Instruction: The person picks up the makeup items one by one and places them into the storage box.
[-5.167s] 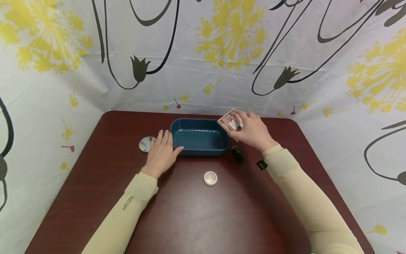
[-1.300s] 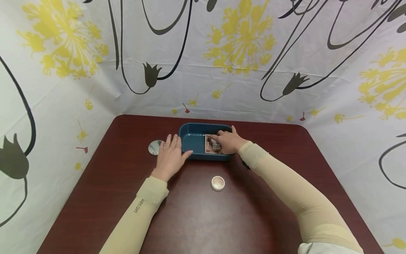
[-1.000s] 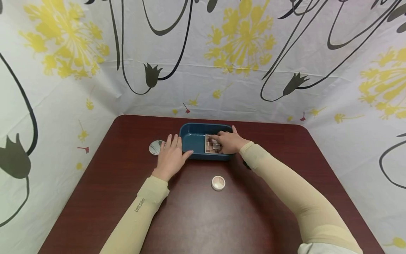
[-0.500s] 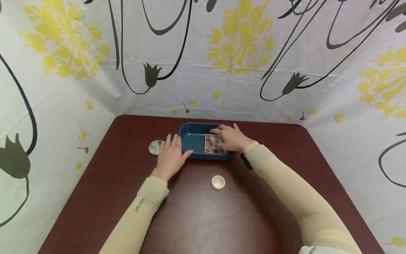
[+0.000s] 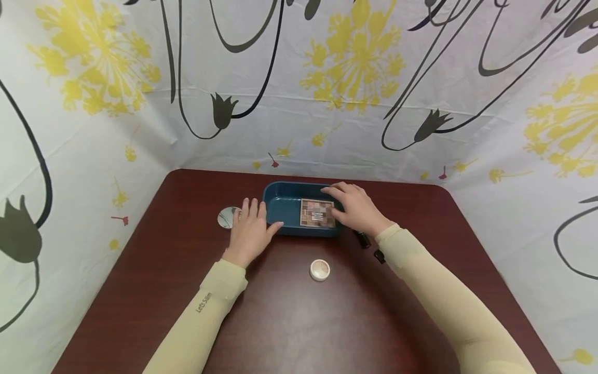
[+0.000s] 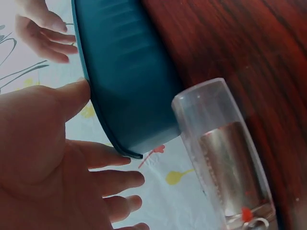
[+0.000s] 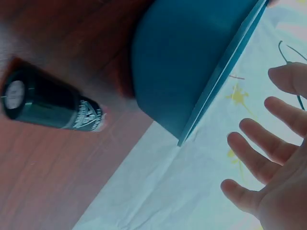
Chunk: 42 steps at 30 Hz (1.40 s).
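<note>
A makeup palette (image 5: 316,214) with a patterned lid lies flat in the right half of the blue rectangular box (image 5: 283,229). My right hand (image 5: 358,208) hovers at the box's right end, fingers spread, holding nothing. In the right wrist view, its fingers (image 7: 256,155) stand apart from the box wall (image 7: 177,67). At the left end, my left hand (image 5: 246,236) has its fingers extended. Its thumb (image 6: 76,98) touches the box rim in the left wrist view. A round mirror-like disc (image 5: 227,217) sits left of that hand, partly hidden by its fingers.
A small round white tub (image 5: 320,270) stands in front of the box. Right of it lie a dark cylinder (image 5: 362,239) with white lettering and a small black piece (image 5: 379,256). A clear-walled container (image 6: 223,153) shows beside the box in the left wrist view. Patterned cloth hangs behind the table.
My right hand carried the palette into the box, pressed on it, then let go and drew back to the right. The left hand keeps its place at the box's left end.
</note>
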Motion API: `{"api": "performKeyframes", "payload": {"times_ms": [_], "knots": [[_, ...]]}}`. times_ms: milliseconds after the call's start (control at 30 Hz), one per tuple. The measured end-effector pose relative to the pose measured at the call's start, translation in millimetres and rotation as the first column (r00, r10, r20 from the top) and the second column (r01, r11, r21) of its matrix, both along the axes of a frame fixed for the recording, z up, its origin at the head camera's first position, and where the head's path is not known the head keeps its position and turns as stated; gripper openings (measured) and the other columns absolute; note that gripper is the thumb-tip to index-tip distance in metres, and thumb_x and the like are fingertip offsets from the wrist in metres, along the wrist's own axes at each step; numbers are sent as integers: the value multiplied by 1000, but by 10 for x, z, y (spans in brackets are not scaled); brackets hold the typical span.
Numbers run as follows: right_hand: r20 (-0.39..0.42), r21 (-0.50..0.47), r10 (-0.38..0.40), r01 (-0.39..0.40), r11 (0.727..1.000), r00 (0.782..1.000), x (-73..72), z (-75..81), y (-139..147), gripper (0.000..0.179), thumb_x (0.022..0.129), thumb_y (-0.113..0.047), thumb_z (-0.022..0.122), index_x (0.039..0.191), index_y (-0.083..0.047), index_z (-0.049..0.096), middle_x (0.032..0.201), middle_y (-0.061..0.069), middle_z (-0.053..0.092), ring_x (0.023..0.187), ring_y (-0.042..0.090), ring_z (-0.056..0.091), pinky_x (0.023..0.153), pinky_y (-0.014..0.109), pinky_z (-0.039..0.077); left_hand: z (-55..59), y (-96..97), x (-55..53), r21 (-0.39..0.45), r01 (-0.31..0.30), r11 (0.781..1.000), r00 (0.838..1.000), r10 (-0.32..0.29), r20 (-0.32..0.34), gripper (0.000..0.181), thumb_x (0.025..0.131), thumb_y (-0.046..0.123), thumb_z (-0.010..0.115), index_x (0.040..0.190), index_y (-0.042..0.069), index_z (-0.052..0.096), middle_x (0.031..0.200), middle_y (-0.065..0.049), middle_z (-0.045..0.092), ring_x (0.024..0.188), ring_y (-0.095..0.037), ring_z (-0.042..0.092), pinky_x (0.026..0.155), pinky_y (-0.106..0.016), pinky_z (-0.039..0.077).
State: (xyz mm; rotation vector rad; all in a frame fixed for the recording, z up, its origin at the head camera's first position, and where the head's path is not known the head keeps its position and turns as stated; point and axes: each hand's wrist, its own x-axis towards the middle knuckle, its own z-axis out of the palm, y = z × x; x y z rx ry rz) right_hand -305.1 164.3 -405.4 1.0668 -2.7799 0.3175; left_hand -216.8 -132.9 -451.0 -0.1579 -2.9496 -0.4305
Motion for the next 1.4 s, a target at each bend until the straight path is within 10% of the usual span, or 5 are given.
{"api": "performKeyframes", "payload": {"times_ms": [433,1067,1400], "knots": [[-109,-93,-61,50,994,992,266,-65,355,49,94,-27,70,140,-18,59,132,7,57,119,30,54,99,58,42,-47,27,28,35,-22,999,999,21,35,81,103,57,43,159,2,26,162,-27,20,151,-44,7,116,-66,8],[-30,-69,-229,227,972,973,571,-259,599,45,95,-25,67,138,-16,61,129,12,58,109,33,58,73,53,54,-82,45,74,51,-21,998,999,18,50,83,103,59,39,161,5,15,166,-21,12,152,-42,-1,114,-69,0],[1,-43,-321,320,946,947,618,-430,676,42,91,-24,70,131,-13,66,111,10,63,76,24,61,56,45,52,-67,60,93,61,-17,998,999,13,52,82,104,58,39,161,4,16,167,-17,11,153,-39,-3,113,-69,-4]]}}
